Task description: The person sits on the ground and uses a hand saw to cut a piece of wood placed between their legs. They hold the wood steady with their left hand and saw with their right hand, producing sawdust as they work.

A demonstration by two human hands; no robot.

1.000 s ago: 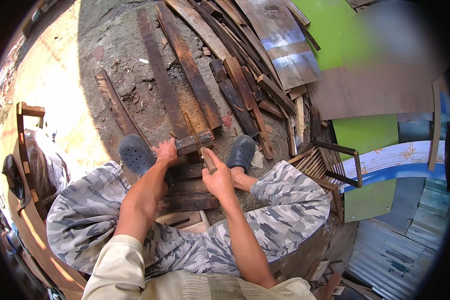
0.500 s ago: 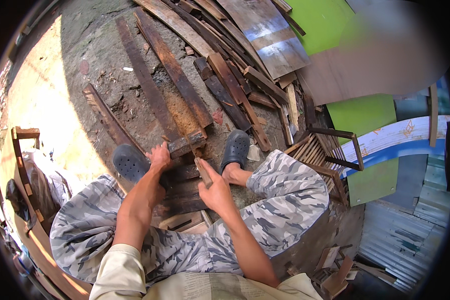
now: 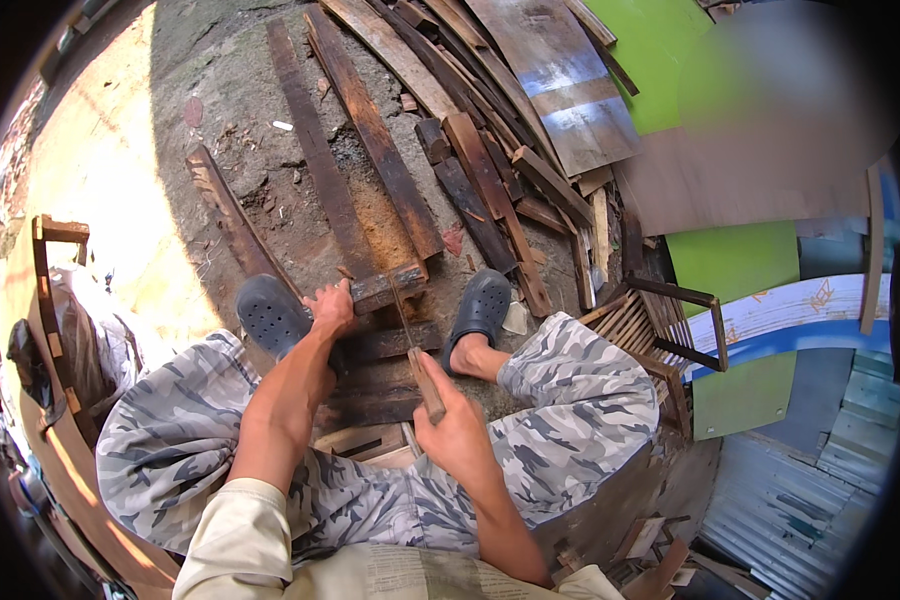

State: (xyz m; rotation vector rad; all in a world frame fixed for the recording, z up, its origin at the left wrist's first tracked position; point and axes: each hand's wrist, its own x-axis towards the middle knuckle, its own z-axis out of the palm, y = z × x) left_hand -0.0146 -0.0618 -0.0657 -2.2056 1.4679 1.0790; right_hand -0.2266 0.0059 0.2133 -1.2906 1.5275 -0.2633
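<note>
A short dark piece of wood (image 3: 374,291) lies crosswise between my feet, over other planks. My left hand (image 3: 330,308) is closed on its left end. In my right hand (image 3: 454,428) is the wooden handle of a handsaw (image 3: 427,386), fingers wrapped round it. The saw's thin blade runs forward from the handle and crosses the wood piece near its right end. Below it, between my legs, lie more dark wood pieces (image 3: 382,342). Orange-brown sawdust (image 3: 382,215) covers the ground just beyond the cut.
Long dark planks (image 3: 365,125) lie ahead on the rough ground, with a wood pile (image 3: 490,180) to their right. A slatted wooden frame (image 3: 670,325) stands by my right knee, green panels (image 3: 730,270) beyond it. Another wooden frame (image 3: 50,290) is at the left. My dark clogs (image 3: 477,310) flank the wood.
My right hand has drawn the saw back toward my body, so more of the blade shows on the near side of the wood. My left hand keeps its hold; the whole view has shifted slightly.
</note>
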